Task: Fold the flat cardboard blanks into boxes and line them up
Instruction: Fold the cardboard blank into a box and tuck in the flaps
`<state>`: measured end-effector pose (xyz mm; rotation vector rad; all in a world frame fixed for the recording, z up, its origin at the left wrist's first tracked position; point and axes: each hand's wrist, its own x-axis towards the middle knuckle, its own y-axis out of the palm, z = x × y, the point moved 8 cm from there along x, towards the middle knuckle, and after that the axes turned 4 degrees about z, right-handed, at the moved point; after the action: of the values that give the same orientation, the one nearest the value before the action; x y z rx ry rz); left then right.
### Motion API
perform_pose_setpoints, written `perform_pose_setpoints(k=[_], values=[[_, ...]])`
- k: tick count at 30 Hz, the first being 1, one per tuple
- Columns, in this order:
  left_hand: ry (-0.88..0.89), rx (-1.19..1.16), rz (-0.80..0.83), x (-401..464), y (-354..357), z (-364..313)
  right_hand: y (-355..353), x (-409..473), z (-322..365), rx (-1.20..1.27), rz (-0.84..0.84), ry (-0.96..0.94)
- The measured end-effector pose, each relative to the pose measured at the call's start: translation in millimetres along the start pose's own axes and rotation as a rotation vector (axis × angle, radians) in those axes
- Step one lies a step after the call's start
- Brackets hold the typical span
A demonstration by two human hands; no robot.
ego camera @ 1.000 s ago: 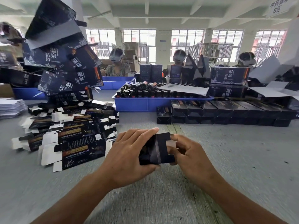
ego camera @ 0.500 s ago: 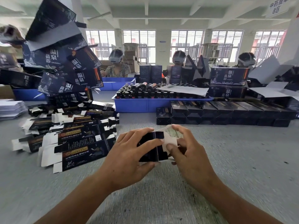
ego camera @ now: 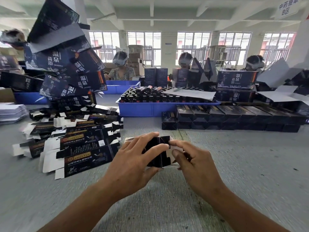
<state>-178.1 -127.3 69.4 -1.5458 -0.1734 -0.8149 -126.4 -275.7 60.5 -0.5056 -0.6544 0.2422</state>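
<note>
A worker's left hand (ego camera: pixel 133 158) clasps a half-formed box (ego camera: pixel 158 151), light, thin and easily creased, while the right hand (ego camera: pixel 192 158) pinches its end flaps.

1. White hanging sign (ego camera: pixel 287 7) under the ceiling, top right, reads "中药提取 B区" in dark characters.
2. Big dark-blue cardboard cartons (ego camera: pixel 66 67) piled at left carry "温泉苗浴" in white, again and again, tilted with the boxes.
3. Dark-blue rectangular carton (ego camera: pixel 236 79) standing at right shows "温泉苗浴" too; the dark carton below it (ego camera: pixel 234 97) repeats the characters.
4. Flat black cardboard blanks (ego camera: pixel 80 151) have gold and white print, too small to read.
</note>
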Motion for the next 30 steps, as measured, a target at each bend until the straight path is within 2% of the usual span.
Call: perform_pose_setpoints(k=[3,6,9,14,18,24,30], values=[[0.014,0.004,0.004,0.1,0.4,0.5,0.8,0.6,0.8,-0.002,0.035,0.001],[0.013,-0.02,-0.021,-0.8,-1.0,5.6,8.7,-0.7,-1.1,0.051,0.167,0.034],[0.005,-0.026,-0.02,-2.0,-0.4,10.1,17.4,-2.3,0.0,-0.004,0.268,0.035],[0.032,-0.05,-0.034,-0.1,-4.5,4.0,4.9,-0.6,2.4,-0.026,0.098,0.026],[0.042,-0.042,-0.03,0.1,-4.7,1.4,0.7,-2.1,0.6,-0.006,0.041,0.028],[0.065,0.011,-0.041,0.5,-6.2,-1.7,1.3,-2.5,1.0,-0.005,0.031,0.0],[0.029,0.02,-0.07,0.7,-8.8,2.5,2.8,-2.5,-7.6,0.195,0.073,0.089]])
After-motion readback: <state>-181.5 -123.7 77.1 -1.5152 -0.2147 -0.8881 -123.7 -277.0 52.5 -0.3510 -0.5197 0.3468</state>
